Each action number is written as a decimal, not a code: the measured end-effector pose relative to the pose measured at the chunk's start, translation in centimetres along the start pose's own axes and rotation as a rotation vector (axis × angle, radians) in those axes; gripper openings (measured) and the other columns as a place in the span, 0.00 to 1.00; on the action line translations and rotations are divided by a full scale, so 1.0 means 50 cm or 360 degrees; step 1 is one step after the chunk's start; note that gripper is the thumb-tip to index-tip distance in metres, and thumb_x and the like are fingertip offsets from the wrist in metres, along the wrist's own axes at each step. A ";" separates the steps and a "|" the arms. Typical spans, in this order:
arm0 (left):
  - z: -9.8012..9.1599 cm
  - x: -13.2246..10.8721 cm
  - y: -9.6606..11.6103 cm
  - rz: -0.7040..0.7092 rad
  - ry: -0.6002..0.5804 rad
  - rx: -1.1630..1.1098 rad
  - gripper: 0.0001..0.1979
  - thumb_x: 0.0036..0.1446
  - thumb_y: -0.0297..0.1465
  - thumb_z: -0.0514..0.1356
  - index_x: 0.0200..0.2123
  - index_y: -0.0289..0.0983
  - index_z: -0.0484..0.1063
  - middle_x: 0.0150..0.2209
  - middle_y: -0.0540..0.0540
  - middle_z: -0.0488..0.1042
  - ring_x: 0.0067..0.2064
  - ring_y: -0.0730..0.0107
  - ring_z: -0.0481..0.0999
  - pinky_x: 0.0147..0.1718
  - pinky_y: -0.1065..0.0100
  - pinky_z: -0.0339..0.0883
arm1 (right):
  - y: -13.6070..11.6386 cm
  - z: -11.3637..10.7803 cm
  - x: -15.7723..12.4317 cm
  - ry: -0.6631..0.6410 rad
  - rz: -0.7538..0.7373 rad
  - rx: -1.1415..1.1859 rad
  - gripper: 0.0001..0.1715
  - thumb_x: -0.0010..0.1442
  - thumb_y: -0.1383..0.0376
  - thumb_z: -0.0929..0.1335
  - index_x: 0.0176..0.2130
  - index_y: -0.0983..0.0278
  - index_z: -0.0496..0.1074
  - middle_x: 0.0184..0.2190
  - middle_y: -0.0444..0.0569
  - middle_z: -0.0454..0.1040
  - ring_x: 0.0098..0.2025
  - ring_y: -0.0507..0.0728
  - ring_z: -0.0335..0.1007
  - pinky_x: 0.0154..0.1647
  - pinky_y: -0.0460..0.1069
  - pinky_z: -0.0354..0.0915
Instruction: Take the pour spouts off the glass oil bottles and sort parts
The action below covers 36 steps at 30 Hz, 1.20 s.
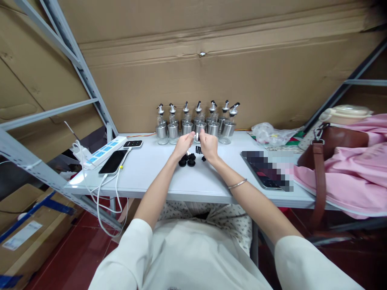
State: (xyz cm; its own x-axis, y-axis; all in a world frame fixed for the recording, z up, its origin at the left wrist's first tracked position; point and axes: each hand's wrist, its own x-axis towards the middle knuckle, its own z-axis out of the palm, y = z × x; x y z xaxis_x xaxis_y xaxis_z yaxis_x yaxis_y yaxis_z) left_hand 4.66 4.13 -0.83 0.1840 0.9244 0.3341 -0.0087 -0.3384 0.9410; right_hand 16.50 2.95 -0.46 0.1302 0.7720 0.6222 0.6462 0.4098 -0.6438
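Observation:
My left hand [183, 146] and my right hand [209, 145] meet over the table with fingers closed. Between their fingertips is a small pale, silvery piece [197, 137], mostly covered, so its kind does not show. Just below them lie several round black stoppers [191, 162] and some small black parts [198, 150]. Behind my hands stand rows of glass-and-steel oil bottles [173, 130], upright, with silver and black pour spouts on top. A bracelet circles my right forearm.
On the left of the white table [151, 177] are a power strip [105, 151], a phone [113, 162] with white cables and a small black device [133, 144]. To the right lie a tablet-like device [263, 173], a plastic bag [272, 133], a brown bag [317, 161] and pink cloth [347, 181].

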 end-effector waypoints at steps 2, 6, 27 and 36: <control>0.000 0.004 0.009 -0.0071 -0.0076 -0.0149 0.27 0.55 0.53 0.55 0.20 0.39 0.51 0.19 0.57 0.46 0.20 0.82 0.45 0.19 0.72 0.40 | -0.005 -0.007 -0.002 0.0033 -0.0147 -0.0086 0.29 0.66 0.52 0.51 0.17 0.61 0.51 0.16 0.45 0.57 0.22 0.53 0.55 0.28 0.48 0.48; -0.002 0.005 0.011 -0.0095 -0.0050 -0.0090 0.26 0.58 0.52 0.51 0.21 0.39 0.51 0.19 0.57 0.46 0.19 0.81 0.45 0.19 0.71 0.41 | -0.005 -0.020 0.004 -0.0049 -0.0406 -0.0054 0.22 0.65 0.55 0.56 0.21 0.61 0.53 0.21 0.47 0.61 0.29 0.54 0.60 0.35 0.48 0.53; -0.009 -0.022 0.001 0.0801 0.0182 0.1572 0.25 0.66 0.46 0.40 0.31 0.37 0.68 0.23 0.50 0.70 0.27 0.70 0.65 0.38 0.66 0.53 | 0.012 -0.012 0.023 -0.0340 0.0380 0.0559 0.33 0.58 0.41 0.58 0.15 0.61 0.51 0.12 0.41 0.51 0.18 0.49 0.50 0.21 0.46 0.49; 0.002 -0.018 0.009 0.0631 0.0124 0.1094 0.29 0.62 0.53 0.38 0.30 0.38 0.66 0.21 0.52 0.63 0.25 0.72 0.63 0.37 0.68 0.56 | -0.001 -0.024 0.002 0.0054 -0.0035 0.0330 0.31 0.63 0.47 0.54 0.16 0.62 0.49 0.15 0.43 0.50 0.21 0.51 0.47 0.25 0.48 0.46</control>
State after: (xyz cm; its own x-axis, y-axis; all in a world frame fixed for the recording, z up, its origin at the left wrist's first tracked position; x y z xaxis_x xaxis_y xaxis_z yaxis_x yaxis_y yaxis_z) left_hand 4.56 3.12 -0.71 0.2245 0.7134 0.6638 0.5537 -0.6539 0.5155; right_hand 17.38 2.42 0.18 0.1453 0.7465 0.6493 0.4812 0.5201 -0.7056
